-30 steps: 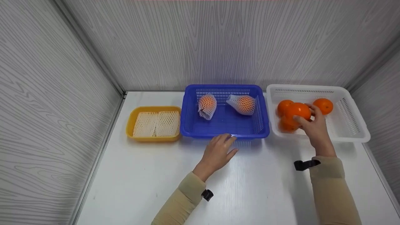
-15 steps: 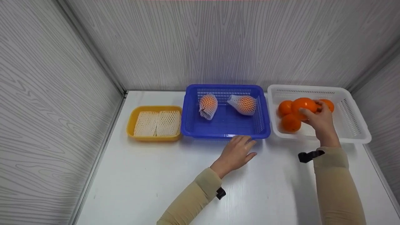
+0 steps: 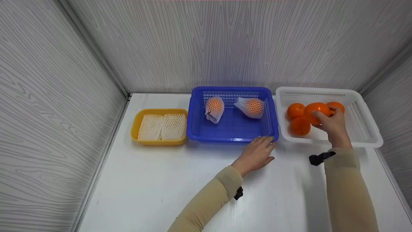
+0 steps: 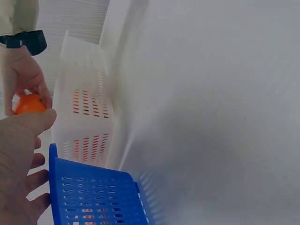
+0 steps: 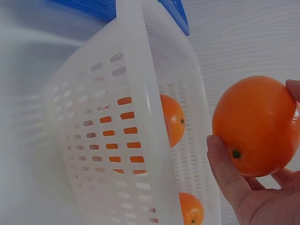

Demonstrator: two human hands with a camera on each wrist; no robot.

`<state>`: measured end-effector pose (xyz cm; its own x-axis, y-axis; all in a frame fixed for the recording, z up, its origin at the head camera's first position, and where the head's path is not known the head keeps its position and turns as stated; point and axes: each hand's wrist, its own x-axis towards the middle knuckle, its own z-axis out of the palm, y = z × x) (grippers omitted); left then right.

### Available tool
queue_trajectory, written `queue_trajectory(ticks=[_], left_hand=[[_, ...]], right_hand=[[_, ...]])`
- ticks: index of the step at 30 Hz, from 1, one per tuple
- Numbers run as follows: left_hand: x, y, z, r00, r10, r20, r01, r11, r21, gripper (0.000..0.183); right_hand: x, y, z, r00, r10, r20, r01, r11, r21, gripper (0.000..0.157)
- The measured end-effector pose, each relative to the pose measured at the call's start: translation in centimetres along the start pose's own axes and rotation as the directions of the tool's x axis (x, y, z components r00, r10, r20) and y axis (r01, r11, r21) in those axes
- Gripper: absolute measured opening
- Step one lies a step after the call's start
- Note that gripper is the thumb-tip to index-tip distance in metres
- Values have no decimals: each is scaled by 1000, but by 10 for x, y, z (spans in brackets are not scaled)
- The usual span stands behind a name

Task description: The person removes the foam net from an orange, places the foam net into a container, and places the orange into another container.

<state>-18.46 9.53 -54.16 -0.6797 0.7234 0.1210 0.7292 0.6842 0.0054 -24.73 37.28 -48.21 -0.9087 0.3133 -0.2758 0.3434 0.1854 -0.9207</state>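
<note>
One orange is up in the right hand, thumb on one side and fingers round the other, held over the white basket. Two loose oranges sit just left of it in there, and another one is partly hidden behind the hand. Compared with a second ago that hand's slid a bit to the right, so the two on the left show way better now. Bigger shift is the left hand: it was around the middle of the blue basket's front edge, now it's at the near right corner, fingers relaxed and not gripping anything. Can't tell if they touch the rim. Hands are apart from each other. Both wrapped oranges are in the same spots, toward the back of the blue basket, so the room in there is up front. Yellow tray hasn't budged either, nets inside, right beside the blue basket's left wall. Edge-wise, the blue and white rims run super close; can't tell if they touch. White basket's room is on the right side, past the fruit. Most space to move is the table stretching out in front.
</note>
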Motion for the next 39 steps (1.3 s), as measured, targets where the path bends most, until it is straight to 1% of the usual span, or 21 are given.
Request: queue_trajectory(ticks=[5,8,12,15,17,21,24,26,28,30,33,35,38,39], left_hand=[[12,4,1,999,0,52,-3,998,57,60],[19,7,-1,996,4,84,-10,998,67,63],[26,10,-4,989,21,147,-28,998,50,66],[30,13,-6,983,24,182,-32,998,45,67],[33,14,-6,981,20,195,-31,998,56,68],[35,14,-6,978,5,208,-20,997,69,69],[36,14,-5,978,1,208,-17,997,75,70],[36,14,-5,978,0,210,-17,996,83,70],[36,14,-4,977,-4,215,-16,996,88,70],[35,15,-4,976,-8,220,-11,996,85,70],[35,15,-4,974,-17,227,0,997,73,70],[35,16,-4,973,-21,231,7,998,59,70],[36,16,-5,971,-26,238,16,999,41,69],[36,16,-6,971,-27,239,19,999,35,69]], right_hand=[[4,4,-2,1000,17,-11,-17,1000,-1,89],[7,6,-5,999,30,-21,-30,1000,-3,84],[10,8,-7,995,89,-39,-86,993,85,78],[11,7,-9,987,152,-41,-144,976,161,83],[12,6,-11,982,186,-37,-176,967,184,88],[16,3,-14,979,203,-18,-193,954,227,93],[19,0,-17,978,206,-10,-198,948,248,89],[22,-1,-20,974,225,6,-218,938,270,84],[24,-2,-23,967,255,18,-249,923,295,82],[24,-3,-24,958,286,36,-281,900,333,81],[24,-4,-25,942,332,46,-327,880,345,77],[21,-5,-24,934,354,53,-349,868,353,73],[13,-7,-21,920,389,49,-382,862,333,61],[9,-8,-20,912,408,48,-399,852,340,60]])
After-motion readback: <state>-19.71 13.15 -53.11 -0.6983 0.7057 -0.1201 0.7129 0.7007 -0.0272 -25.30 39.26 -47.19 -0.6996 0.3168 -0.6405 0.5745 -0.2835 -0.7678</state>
